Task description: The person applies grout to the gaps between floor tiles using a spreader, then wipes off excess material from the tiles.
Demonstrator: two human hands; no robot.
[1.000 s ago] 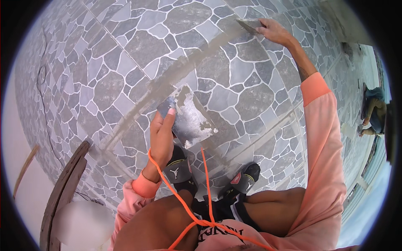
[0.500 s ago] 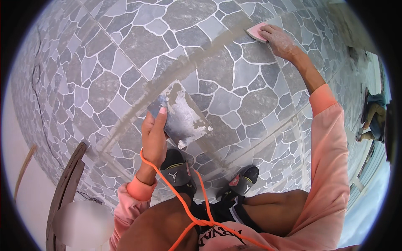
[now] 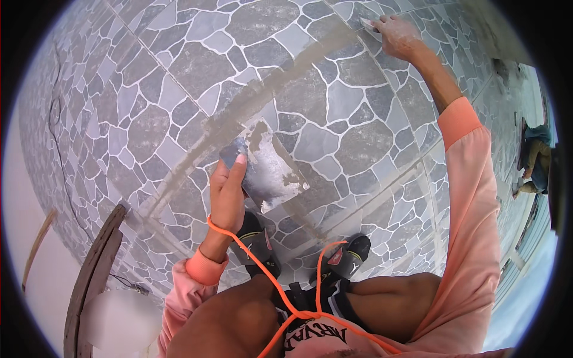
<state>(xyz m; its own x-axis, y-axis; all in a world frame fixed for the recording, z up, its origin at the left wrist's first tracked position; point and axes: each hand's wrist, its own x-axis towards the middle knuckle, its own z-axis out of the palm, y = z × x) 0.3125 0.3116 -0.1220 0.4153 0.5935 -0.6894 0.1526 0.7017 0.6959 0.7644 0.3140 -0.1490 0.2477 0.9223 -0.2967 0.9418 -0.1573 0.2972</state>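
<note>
Two hands, left hand on metal plate

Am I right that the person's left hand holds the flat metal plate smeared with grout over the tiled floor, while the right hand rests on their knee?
Not quite. The left hand does hold the flat metal plate smeared with grout over the tiled floor, but the right hand is not on the knee: it is stretched far forward, pressing on a grout line between tiles, as the head view shows.
</note>
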